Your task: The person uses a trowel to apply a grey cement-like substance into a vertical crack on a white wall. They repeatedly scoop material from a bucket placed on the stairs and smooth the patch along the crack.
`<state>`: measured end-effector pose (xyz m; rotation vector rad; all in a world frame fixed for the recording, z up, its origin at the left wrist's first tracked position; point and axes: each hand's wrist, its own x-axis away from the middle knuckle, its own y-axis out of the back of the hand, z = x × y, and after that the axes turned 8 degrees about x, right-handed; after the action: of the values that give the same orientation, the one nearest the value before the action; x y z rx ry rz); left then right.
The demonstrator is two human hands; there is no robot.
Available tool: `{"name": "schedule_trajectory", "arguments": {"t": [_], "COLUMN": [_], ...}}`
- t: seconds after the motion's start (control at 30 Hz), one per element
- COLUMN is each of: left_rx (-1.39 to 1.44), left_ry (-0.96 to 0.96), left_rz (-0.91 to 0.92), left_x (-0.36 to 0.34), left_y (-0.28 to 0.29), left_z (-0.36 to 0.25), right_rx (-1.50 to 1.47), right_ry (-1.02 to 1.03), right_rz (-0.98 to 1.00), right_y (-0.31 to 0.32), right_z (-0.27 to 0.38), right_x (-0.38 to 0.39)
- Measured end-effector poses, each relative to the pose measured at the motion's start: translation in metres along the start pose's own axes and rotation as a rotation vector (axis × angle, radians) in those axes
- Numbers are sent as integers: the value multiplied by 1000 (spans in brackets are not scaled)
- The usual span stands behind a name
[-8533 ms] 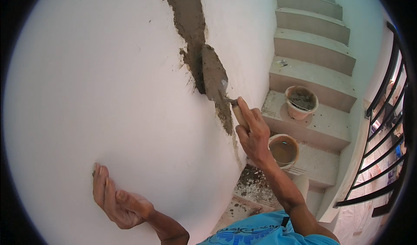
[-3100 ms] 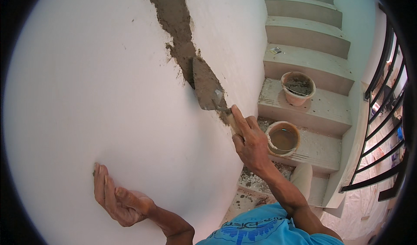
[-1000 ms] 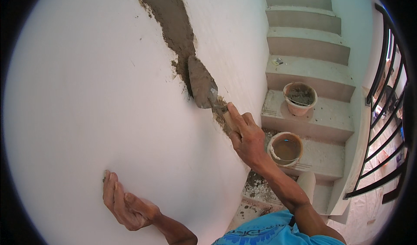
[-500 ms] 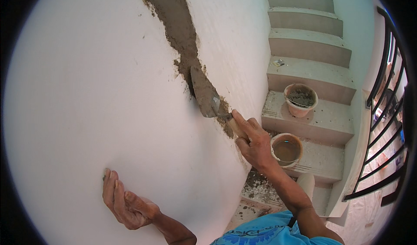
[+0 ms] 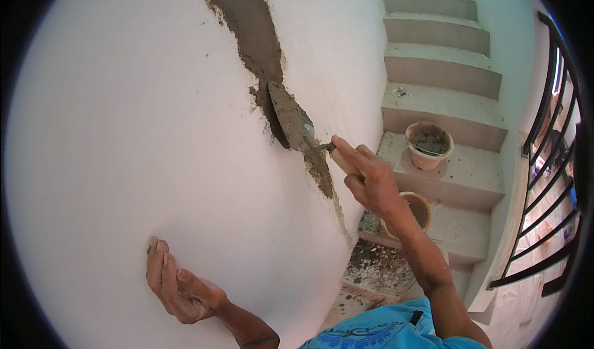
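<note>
My right hand (image 5: 378, 185) grips the wooden handle of a trowel (image 5: 291, 117), whose mortar-coated blade lies over a long, rough strip of grey mortar (image 5: 253, 36) running diagonally down the white wall (image 5: 124, 132). Below the blade the strip narrows into a thin patched crack. My left hand (image 5: 180, 287) is at lower left against the wall, fingers curled and pressed together; whether anything is inside them I cannot make out.
On the stair steps (image 5: 451, 176) at right stand a bucket of grey mix (image 5: 428, 151) and, lower, a bucket of brown liquid (image 5: 411, 216), partly hidden by my right arm. Mortar debris (image 5: 377, 268) lies below. A black railing (image 5: 538, 213) curves along the far right.
In the last half second my right hand and the trowel have shifted up and right, covering more of the lower bucket. My left hand stays against the wall.
</note>
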<state>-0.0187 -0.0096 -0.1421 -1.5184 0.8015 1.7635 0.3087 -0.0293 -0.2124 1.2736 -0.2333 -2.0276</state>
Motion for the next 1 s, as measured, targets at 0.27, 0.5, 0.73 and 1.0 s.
{"name": "schedule_trajectory", "arguments": {"t": [0.27, 0.5, 0.73, 1.0], "left_rx": [19, 13, -38, 25], "left_ry": [3, 0, 3, 20], "left_rz": [4, 29, 41, 59], "left_x": [3, 2, -1, -1], "left_y": [1, 1, 1, 4], "left_z": [1, 2, -3, -3], "right_rx": [16, 36, -26, -37], "right_ry": [-15, -25, -28, -50], "right_rz": [-107, -59, -209, -63], "right_y": [9, -25, -21, -52], "right_z": [0, 2, 5, -2], "right_x": [-23, 27, -1, 20]}}
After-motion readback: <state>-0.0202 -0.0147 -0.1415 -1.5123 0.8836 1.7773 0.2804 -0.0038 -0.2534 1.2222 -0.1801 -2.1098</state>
